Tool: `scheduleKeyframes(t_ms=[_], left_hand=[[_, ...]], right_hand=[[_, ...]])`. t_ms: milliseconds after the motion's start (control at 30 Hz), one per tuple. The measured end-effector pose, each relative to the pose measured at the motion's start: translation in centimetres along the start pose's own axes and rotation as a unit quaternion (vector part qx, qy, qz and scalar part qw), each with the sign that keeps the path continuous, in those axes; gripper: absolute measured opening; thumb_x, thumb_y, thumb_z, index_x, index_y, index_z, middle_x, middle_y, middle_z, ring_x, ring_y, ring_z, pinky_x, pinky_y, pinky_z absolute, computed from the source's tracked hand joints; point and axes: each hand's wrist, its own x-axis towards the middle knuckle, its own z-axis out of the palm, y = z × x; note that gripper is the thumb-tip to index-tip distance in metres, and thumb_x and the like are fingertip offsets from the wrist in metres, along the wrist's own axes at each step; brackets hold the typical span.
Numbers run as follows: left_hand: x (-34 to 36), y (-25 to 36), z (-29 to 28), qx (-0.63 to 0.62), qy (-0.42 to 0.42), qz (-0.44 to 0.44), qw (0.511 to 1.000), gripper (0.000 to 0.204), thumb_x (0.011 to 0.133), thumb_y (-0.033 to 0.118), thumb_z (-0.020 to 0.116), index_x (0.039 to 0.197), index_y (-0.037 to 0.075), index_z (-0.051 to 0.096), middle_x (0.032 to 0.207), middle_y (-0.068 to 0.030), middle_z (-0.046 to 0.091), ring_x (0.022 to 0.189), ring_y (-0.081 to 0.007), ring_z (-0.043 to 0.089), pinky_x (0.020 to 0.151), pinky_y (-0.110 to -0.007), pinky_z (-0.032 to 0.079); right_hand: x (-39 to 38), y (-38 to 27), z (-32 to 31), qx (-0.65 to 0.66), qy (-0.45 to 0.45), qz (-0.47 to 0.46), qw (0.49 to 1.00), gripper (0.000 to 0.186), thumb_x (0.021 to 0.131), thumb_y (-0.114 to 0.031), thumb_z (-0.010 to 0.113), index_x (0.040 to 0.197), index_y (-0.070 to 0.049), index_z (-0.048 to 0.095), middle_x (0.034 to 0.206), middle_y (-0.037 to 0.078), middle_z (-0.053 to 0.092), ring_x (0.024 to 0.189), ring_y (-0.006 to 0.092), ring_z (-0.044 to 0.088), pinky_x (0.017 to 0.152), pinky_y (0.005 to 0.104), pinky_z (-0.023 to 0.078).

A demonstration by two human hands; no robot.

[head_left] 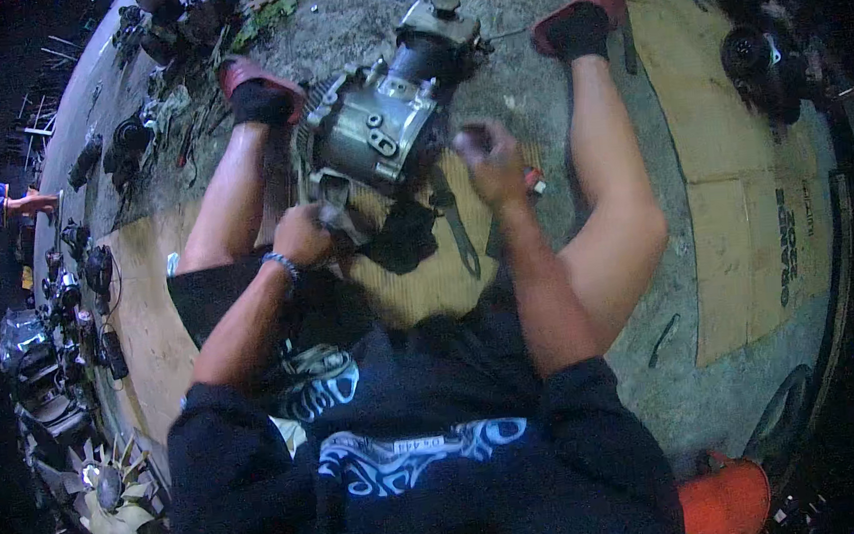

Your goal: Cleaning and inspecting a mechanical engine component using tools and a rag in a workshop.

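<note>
A silvery metal machine unit [376,130], looking like a compressor or engine part with a finned side and a cylindrical top, lies on the floor between my legs. My left hand [302,239] is closed at its near left corner, by a greyish piece [341,219] whose kind I cannot make out. Right of the unit, my right hand [495,166] is raised and slightly blurred, fingers curled around something small and dark [472,143]. Between my hands, a dark wrench [458,232] and a crumpled black cloth [405,241] lie on cardboard [424,287].
A small red object [533,178] lies beside my right forearm. Machine parts and a bladed fan [108,488] line the left side. Cardboard sheets [746,242] cover the right floor. An orange-red container [726,499] stands at lower right.
</note>
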Motion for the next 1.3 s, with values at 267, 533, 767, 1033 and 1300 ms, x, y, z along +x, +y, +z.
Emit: scheduleKeyframes(t_ms=[267, 533, 767, 1033, 1300], left_hand=[[11.9, -9.4, -1.5, -0.397, 0.244, -0.094, 0.880, 0.030, 0.082, 0.026, 0.062, 0.094, -0.001, 0.067, 0.079, -0.0047, 0.068, 0.074, -0.0201, 0.063, 0.067, -0.035, 0.049], [10.9, -2.4, 5.3, -0.794, 0.171, -0.006, 0.583, 0.047, 0.090, 0.028, 0.048, 0.133, 0.007, 0.042, 0.131, -0.0124, 0.049, 0.114, -0.0284, 0.052, 0.102, -0.041, 0.038], [9.7, 1.3, 3.7, -0.869, 0.169, -0.028, 0.463, 0.032, 0.089, 0.022, 0.046, 0.117, 0.007, 0.052, 0.119, -0.0112, 0.058, 0.107, -0.0252, 0.057, 0.094, -0.042, 0.046], [10.5, 2.9, 3.9, -0.858, 0.204, -0.149, 0.447, 0.043, 0.094, 0.035, 0.038, 0.120, 0.006, 0.056, 0.114, -0.0107, 0.061, 0.097, -0.0271, 0.061, 0.088, -0.041, 0.049], [12.6, 3.3, 0.6, -0.852, 0.162, -0.201, 0.455, 0.052, 0.097, 0.044, 0.035, 0.124, 0.005, 0.054, 0.121, -0.0104, 0.060, 0.106, -0.0262, 0.058, 0.094, -0.040, 0.045]], right_hand=[[-5.1, 0.4, 7.8, -0.157, -0.041, -0.103, 0.981, 0.106, 0.067, -0.030, 0.078, 0.143, 0.005, 0.013, 0.139, 0.031, 0.033, 0.129, 0.0441, 0.034, 0.108, 0.0462, 0.028], [-2.8, 4.4, 10.6, -0.222, 0.034, -0.276, 0.935, 0.114, 0.071, -0.049, 0.072, 0.146, -0.001, 0.001, 0.147, 0.032, 0.011, 0.134, 0.0490, 0.018, 0.110, 0.0549, 0.017], [-1.2, 4.3, 9.8, -0.177, 0.057, -0.319, 0.929, 0.104, 0.064, -0.039, 0.074, 0.143, -0.005, 0.016, 0.146, 0.034, 0.012, 0.133, 0.0508, 0.018, 0.106, 0.0601, 0.017], [5.1, -3.3, 8.7, -0.183, -0.060, -0.288, 0.938, 0.079, 0.063, -0.046, 0.076, 0.127, -0.012, 0.046, 0.146, 0.028, 0.023, 0.134, 0.0452, 0.023, 0.108, 0.0526, 0.017], [14.5, -10.9, 15.8, -0.375, -0.176, -0.163, 0.896, 0.078, 0.058, -0.051, 0.077, 0.126, -0.021, 0.051, 0.145, 0.024, 0.030, 0.135, 0.0467, 0.019, 0.107, 0.0642, 0.011]])
